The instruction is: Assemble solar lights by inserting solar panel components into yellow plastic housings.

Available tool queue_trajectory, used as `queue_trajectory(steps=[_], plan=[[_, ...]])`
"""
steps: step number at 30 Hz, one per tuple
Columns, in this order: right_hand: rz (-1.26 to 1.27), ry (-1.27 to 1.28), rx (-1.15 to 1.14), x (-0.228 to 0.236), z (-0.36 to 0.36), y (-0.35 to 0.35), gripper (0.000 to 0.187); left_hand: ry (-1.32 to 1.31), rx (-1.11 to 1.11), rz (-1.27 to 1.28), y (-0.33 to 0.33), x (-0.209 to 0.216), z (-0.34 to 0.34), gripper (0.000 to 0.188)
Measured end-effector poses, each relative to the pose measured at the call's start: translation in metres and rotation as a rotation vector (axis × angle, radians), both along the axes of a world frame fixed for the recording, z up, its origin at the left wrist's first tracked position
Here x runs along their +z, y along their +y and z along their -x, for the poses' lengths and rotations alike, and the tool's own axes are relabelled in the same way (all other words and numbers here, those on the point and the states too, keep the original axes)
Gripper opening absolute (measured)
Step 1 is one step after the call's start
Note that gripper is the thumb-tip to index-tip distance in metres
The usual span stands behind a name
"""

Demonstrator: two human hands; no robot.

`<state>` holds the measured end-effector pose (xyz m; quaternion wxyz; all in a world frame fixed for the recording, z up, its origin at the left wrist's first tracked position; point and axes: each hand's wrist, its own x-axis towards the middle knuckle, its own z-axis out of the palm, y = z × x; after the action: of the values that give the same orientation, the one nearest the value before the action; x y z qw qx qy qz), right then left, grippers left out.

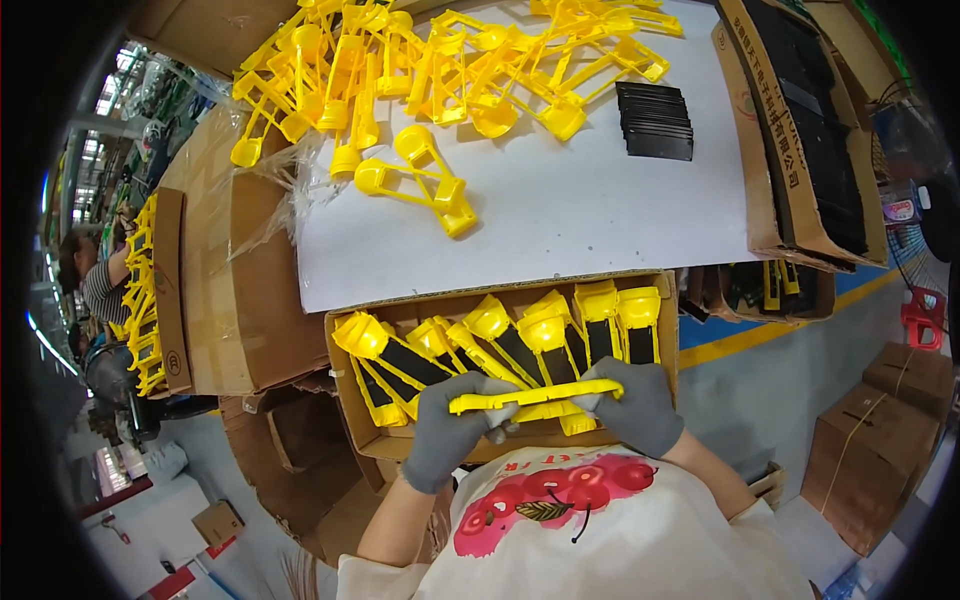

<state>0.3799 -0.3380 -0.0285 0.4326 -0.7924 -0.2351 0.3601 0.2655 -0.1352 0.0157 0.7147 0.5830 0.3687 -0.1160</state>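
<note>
Both of my hands wear grey gloves and hold one yellow plastic frame (535, 395) level in front of my body. My left hand (447, 425) grips its left end, and my right hand (637, 408) grips its right end. The undersides of the fingers are partly hidden. Just beyond and below is an open cardboard box (500, 287) of similar yellow frames fitted with black panels. On the white table past the box lies a loose pile of yellow frames (430, 70), with a pair of frames (440, 190) apart from it. A fanned stack of black plates (655, 122) rests to their right.
A carton of black parts (765, 130) stands on the table's right side. Large cardboard boxes (240, 260) are at left, near a person in a striped sleeve (105, 285). Tied cartons (860, 450) and a red plastic stool (922, 318) stand on the floor at right.
</note>
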Motion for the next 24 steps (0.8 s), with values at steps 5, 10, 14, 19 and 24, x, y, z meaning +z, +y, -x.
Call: queue_trajectory(steps=[5,10,14,19,24], plan=[[-0.093,-0.146,0.188,-0.002,0.003,0.011,0.044,0.066,-0.215,-0.133,0.074,0.030,-0.001,0.019],[-0.095,-0.321,0.399,0.010,0.005,0.051,0.038,0.162,-0.649,-0.220,0.086,0.036,-0.030,0.025],[0.003,-0.462,0.462,-0.012,0.018,0.059,0.026,-0.039,-0.422,-0.408,0.086,0.024,-0.025,0.037],[0.115,-0.458,0.192,-0.007,0.007,0.040,0.024,-0.009,0.219,-1.213,0.103,-0.032,0.032,0.050],[0.175,-0.539,0.160,-0.011,0.004,0.040,0.021,0.240,0.017,-1.656,0.064,-0.063,0.039,0.079]])
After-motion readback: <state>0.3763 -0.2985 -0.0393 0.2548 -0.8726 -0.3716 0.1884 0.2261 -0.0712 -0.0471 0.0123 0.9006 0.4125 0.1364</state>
